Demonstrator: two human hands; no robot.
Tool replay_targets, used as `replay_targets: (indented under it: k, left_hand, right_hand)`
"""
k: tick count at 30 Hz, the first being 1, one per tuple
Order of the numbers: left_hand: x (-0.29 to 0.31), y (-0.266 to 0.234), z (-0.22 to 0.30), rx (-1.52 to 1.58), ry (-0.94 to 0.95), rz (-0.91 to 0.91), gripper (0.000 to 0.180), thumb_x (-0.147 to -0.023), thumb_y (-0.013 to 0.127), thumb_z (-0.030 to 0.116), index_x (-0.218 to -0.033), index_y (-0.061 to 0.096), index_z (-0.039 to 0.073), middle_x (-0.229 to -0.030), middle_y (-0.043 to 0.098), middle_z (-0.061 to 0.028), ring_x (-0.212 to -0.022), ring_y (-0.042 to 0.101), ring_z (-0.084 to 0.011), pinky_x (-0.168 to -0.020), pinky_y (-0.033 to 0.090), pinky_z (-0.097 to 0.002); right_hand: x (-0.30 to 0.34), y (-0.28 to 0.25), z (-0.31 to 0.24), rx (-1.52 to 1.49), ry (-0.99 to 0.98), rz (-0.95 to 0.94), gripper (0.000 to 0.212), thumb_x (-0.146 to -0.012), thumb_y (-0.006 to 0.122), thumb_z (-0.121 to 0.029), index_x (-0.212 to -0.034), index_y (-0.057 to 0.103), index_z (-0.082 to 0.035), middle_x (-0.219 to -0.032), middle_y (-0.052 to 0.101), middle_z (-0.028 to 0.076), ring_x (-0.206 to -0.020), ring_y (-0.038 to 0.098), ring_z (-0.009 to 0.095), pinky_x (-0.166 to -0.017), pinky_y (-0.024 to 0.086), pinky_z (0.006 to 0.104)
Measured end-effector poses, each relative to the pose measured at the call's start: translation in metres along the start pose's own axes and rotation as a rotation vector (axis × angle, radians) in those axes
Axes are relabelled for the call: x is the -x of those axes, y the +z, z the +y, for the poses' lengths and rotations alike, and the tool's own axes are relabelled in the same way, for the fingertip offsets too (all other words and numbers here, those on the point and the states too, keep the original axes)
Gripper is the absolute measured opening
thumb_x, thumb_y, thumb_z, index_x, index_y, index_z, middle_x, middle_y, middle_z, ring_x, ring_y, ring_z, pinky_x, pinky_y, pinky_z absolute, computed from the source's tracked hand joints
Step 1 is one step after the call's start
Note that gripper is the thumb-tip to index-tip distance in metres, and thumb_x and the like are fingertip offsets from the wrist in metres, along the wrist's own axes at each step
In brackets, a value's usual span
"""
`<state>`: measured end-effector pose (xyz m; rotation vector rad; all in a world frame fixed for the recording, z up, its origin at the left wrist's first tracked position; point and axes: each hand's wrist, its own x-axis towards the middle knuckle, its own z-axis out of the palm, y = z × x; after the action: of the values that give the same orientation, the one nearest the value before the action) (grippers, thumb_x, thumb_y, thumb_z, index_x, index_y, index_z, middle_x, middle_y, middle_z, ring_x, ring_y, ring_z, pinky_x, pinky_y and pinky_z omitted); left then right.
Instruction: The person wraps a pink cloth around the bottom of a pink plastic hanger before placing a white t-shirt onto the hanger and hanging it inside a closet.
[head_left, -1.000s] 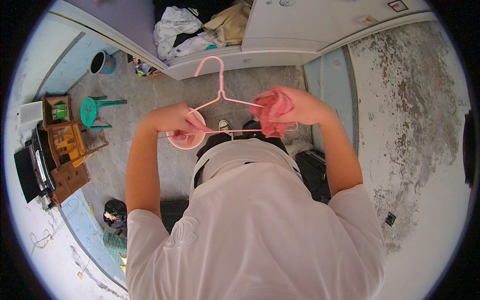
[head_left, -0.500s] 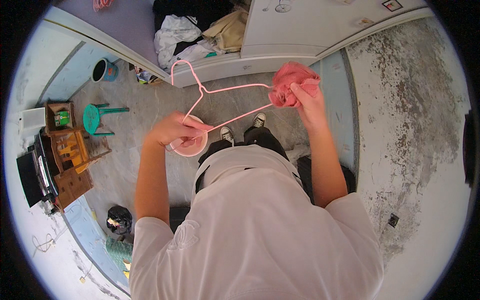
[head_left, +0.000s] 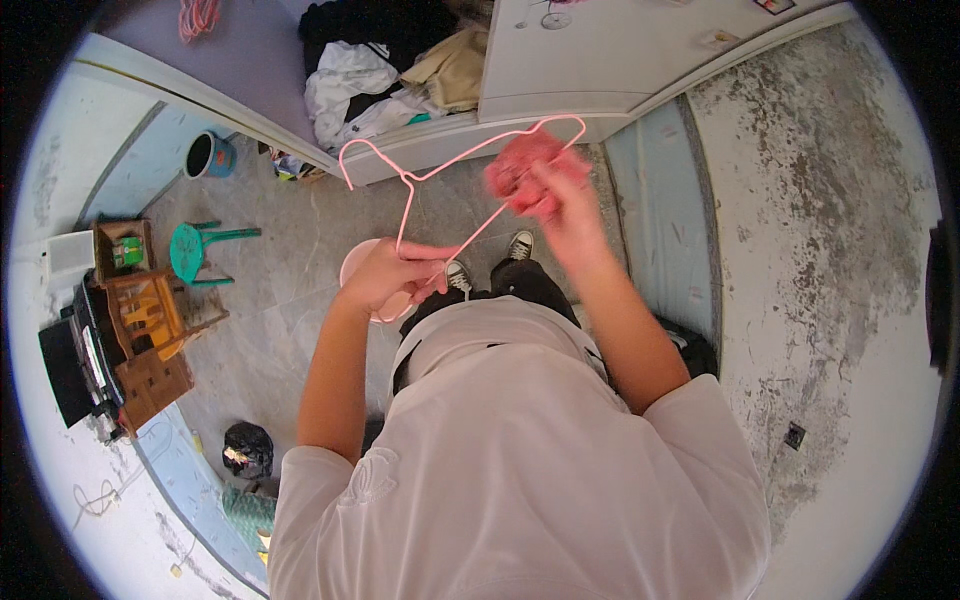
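Observation:
A pink clothes hanger (head_left: pixel 408 177) is held out in front of my body, its hook pointing up and to the left. My left hand (head_left: pixel 395 275) grips the hanger's lower bar near its left end. In my right hand (head_left: pixel 565 205) is a bunched red-pink cloth (head_left: pixel 515 170), slightly blurred, pressed around the bar towards the hanger's right end. Behind my left hand shows a pale pink round vessel (head_left: pixel 357 262), mostly hidden by the hand; whether anything is in it, I cannot tell.
An open wardrobe (head_left: pixel 560 85) holds piled clothes (head_left: pixel 350 80) ahead, with more pink hangers (head_left: pixel 198 18) at its upper left. Left on the floor are a green stool (head_left: pixel 187 252), a blue bucket (head_left: pixel 209 156), a wooden chair (head_left: pixel 150 320) and a black bag (head_left: pixel 248 450). A stained wall (head_left: pixel 800 230) stands right.
My right hand has moved left and slightly down with the cloth, baring the hanger's right corner. My left hand has shifted slightly right, and the hanger has tilted, its right end higher.

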<state>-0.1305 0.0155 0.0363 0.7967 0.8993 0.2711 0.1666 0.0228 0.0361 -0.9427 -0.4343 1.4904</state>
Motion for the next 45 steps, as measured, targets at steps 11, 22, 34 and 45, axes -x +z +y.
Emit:
replay_targets:
  k: [11,22,34,45]
  left_hand:
    - [-0.027,0.014,-0.003,0.046,0.163,0.033,0.049,-0.095,0.071,0.006,-0.144,0.063,0.002,-0.111,0.076,-0.0166,-0.088,0.071,-0.0194,-0.079,0.058,-0.0322]
    - [-0.016,-0.03,0.029,-1.213,0.945,0.714,0.094,-0.08,0.089,0.037,-0.157,0.045,0.008,-0.152,0.053,-0.0173,-0.141,0.048,-0.0368,-0.118,0.04,-0.0485]
    - [-0.069,-0.001,-0.005,-1.138,0.548,0.199,0.015,-0.099,0.066,0.021,-0.108,0.072,0.011,-0.081,0.071,-0.0128,-0.077,0.069,-0.0391,-0.072,0.056,-0.0496]
    - [-0.069,-0.003,-0.015,-0.861,0.545,0.305,0.013,-0.102,0.062,0.014,-0.108,0.072,0.008,-0.084,0.071,-0.0091,-0.074,0.067,-0.0223,-0.07,0.054,-0.0363]
  right_hand:
    - [-0.015,0.019,0.017,0.211,-0.07,-0.064,0.034,-0.092,0.08,-0.011,-0.122,0.068,-0.005,-0.102,0.073,0.004,-0.084,0.072,0.014,-0.074,0.06,0.0311]
    - [-0.009,0.011,-0.072,1.023,-0.134,-0.432,0.063,-0.081,0.09,-0.016,-0.134,0.059,-0.002,-0.116,0.073,0.009,-0.101,0.068,0.017,-0.094,0.055,0.0346]
    - [-0.003,0.021,-0.065,0.936,-0.081,-0.382,0.062,-0.081,0.09,-0.015,-0.132,0.059,-0.001,-0.116,0.072,0.009,-0.101,0.066,0.015,-0.092,0.056,0.0339]
    - [-0.002,0.047,-0.09,0.993,-0.143,-0.439,0.058,-0.082,0.088,-0.01,-0.132,0.06,-0.003,-0.111,0.071,0.006,-0.095,0.067,0.013,-0.079,0.058,0.0313]
